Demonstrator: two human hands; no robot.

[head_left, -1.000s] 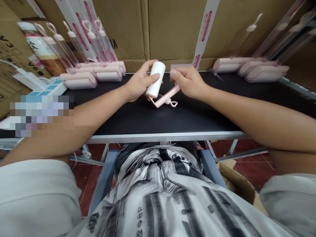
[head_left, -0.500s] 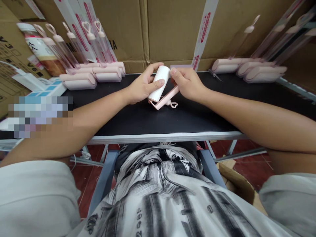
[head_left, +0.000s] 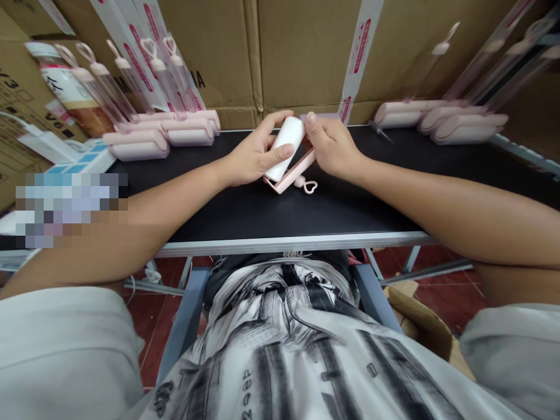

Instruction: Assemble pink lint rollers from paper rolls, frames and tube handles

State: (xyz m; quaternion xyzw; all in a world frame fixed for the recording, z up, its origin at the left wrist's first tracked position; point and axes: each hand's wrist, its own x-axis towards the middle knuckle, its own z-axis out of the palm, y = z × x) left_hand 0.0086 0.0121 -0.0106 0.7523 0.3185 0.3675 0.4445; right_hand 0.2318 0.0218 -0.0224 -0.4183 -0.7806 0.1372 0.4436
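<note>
My left hand (head_left: 254, 153) grips a smooth white roll (head_left: 286, 143), thumb across its near side, and tilts it over the black table. Beside the roll, a slim pink bracket (head_left: 294, 175) meets it at the lower end in a V shape. The bracket's upper end is in my right hand (head_left: 332, 143), whose thumb points up near the roll's top; its other fingers are mostly hidden. Just below the bracket, a pink heart-shaped loop (head_left: 310, 186) shows above the tabletop. Whether it joins the bracket is hidden.
Pink rollers with clear handles stand at the left (head_left: 192, 131) and right (head_left: 468, 128). A drink bottle (head_left: 67, 87) and a power strip (head_left: 83, 160) are on the left. A small pointed tool (head_left: 381, 131) lies near the back edge. Cardboard (head_left: 301, 58) walls the back.
The white roll and pink bracket have shifted very slightly in my hands. My right thumb has lifted a little from the roll's top end. Both hands keep their hold.
</note>
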